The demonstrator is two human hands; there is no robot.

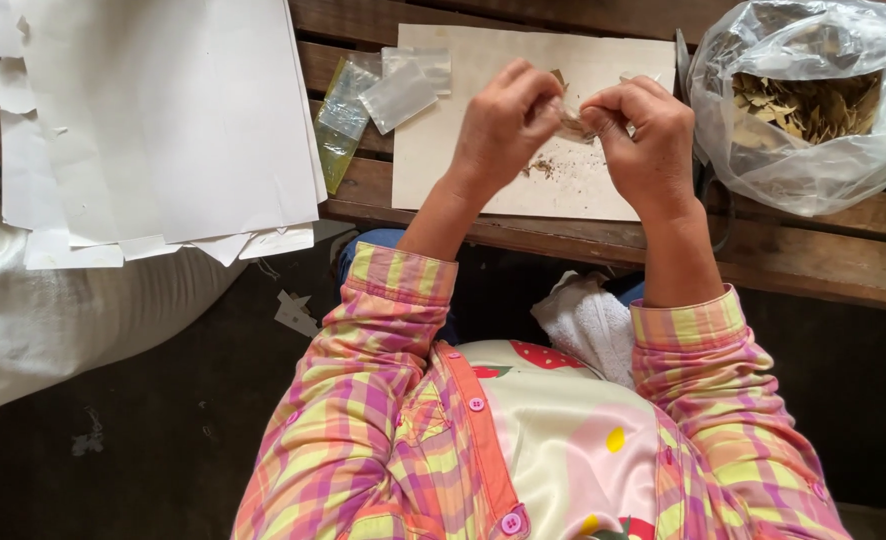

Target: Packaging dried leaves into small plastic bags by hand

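Hands left [503,120], right [643,130] together, pinching dried leaf bits [573,125] over paper sheet [463,150]; leaf bag [803,100] just right.

Pink-yellow plaid sleeves [383,330], white paper sheets [163,120], brown wooden bench [813,250].

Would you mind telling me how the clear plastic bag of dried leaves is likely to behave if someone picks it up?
The plastic bag looks thin and crinkled, so it would probably sag and change shape rather than stay stiff. The dried leaves inside look loose and papery, so it is likely light for its size. Its mouth appears open, so tilting it might spill leaves onto the wooden bench.
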